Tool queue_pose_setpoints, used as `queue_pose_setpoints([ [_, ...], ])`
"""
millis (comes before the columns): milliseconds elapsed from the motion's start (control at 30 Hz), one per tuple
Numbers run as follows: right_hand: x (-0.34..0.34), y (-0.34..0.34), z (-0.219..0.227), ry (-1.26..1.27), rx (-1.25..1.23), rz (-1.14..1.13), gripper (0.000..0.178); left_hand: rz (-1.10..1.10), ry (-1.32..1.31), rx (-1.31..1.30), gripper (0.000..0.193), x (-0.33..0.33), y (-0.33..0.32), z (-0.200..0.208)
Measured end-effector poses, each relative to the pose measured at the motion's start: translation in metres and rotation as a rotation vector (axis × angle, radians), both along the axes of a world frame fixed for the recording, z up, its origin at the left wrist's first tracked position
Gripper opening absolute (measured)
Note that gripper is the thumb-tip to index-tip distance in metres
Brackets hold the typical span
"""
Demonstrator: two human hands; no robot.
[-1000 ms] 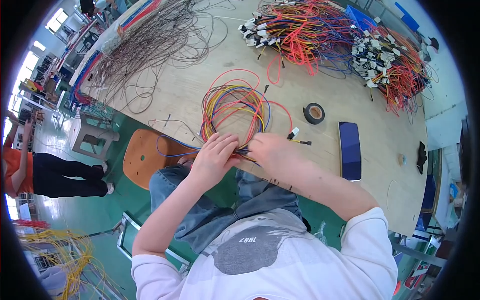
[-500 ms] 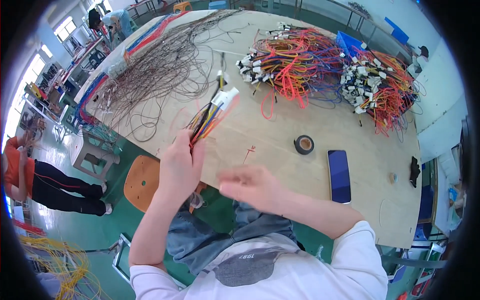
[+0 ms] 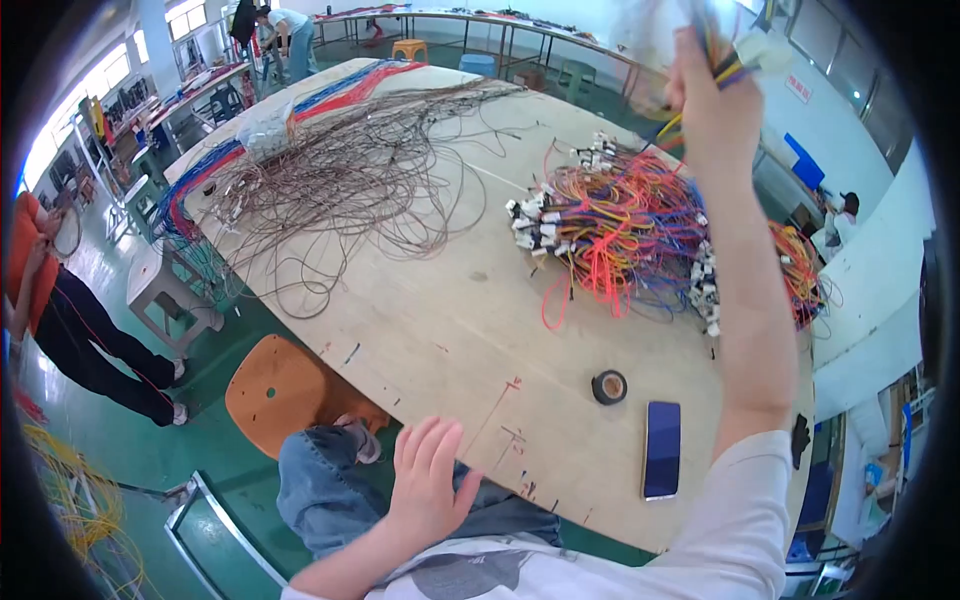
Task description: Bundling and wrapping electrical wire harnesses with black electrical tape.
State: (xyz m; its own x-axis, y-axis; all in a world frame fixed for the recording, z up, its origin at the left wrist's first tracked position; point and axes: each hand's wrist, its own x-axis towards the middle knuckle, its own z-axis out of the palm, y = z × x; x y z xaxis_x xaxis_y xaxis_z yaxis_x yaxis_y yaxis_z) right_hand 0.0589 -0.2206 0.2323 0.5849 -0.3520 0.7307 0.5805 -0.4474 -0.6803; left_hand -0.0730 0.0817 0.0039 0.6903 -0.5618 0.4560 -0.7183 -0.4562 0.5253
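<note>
My right hand point(image 3: 722, 120) is raised high over the far right of the table, closed around a wire harness point(image 3: 732, 68). Yellow, blue and black wires show in it, with a blurred white connector at one end. Below that arm lie two heaps of wire harnesses: one heap point(image 3: 625, 215) shows fully, and the other heap point(image 3: 797, 275) is partly hidden by my forearm. My left hand point(image 3: 430, 485) is open and holds nothing, fingers spread, by the near edge of the wooden table point(image 3: 430, 330).
A black tape roll point(image 3: 598, 390) and a phone point(image 3: 661, 450) lie at the right. Thin brown wires point(image 3: 340, 170) and red and blue wires point(image 3: 345, 92) spread over the far left. An orange stool point(image 3: 265, 385) stands beside the table. A person point(image 3: 75, 310) is at the left.
The harness has passed from my left hand to my right, which has swung up and away to the far right. My left hand has dropped toward me and opened. The view has tilted up.
</note>
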Motion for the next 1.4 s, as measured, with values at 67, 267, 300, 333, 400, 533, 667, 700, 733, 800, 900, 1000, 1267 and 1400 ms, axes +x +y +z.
queue_pose_setpoints([
  [67, 0.032, -0.027, 0.026, -0.196, -0.505, -0.647, 0.027, 0.052, 0.107, 0.019, 0.057, -0.007, 0.015, -0.018],
  [267, 0.121, -0.083, -0.053, 0.311, -0.993, -0.782, 0.019, 0.206, 0.351, -0.063, 0.042, -0.014, 0.037, -0.042],
  [300, 0.126, -0.089, -0.093, 0.383, -1.006, -0.674, 0.023, 0.203, 0.38, -0.086, 0.041, -0.014, 0.04, -0.042],
  [333, 0.118, -0.087, -0.125, 0.21, -1.047, -0.483, 0.026, 0.182, 0.402, -0.12, 0.04, -0.013, 0.041, -0.044],
  [400, 0.109, -0.099, -0.178, 0.865, -0.949, -0.161, 0.034, 0.21, 0.449, -0.13, 0.036, -0.016, 0.045, -0.045],
  [533, 0.113, -0.064, -0.154, 0.997, -0.902, -0.121, 0.041, 0.269, 0.552, -0.143, 0.034, -0.021, 0.057, -0.057],
  [667, 0.122, -0.077, -0.118, 0.86, -0.992, -0.317, 0.049, 0.268, 0.573, -0.16, 0.034, -0.017, 0.053, -0.063],
  [700, 0.127, -0.092, -0.118, 0.649, -0.989, -0.486, 0.049, 0.26, 0.571, -0.166, 0.034, -0.014, 0.05, -0.064],
  [733, 0.13, -0.103, -0.118, 0.437, -0.991, -0.642, 0.045, 0.249, 0.565, -0.179, 0.034, -0.01, 0.047, -0.064],
  [800, 0.131, -0.107, -0.121, 0.195, -1.011, -0.803, 0.04, 0.25, 0.558, -0.195, 0.035, -0.007, 0.043, -0.066],
  [900, 0.107, -0.082, -0.177, 0.585, -0.796, -0.508, 0.049, 0.264, 0.571, -0.211, 0.034, -0.013, 0.054, -0.068],
  [1000, 0.097, -0.104, -0.205, 1.068, -0.776, -0.645, 0.075, 0.251, 0.525, -0.231, 0.033, -0.009, 0.061, -0.067],
  [1267, 0.098, -0.051, -0.169, 0.349, -0.869, -0.612, 0.046, 0.331, 0.489, -0.226, 0.034, -0.026, 0.086, -0.088],
  [1400, 0.077, -0.017, -0.097, 0.148, -0.082, 0.195, 0.036, 0.519, 0.228, -0.144, 0.03, -0.008, 0.114, -0.094],
])
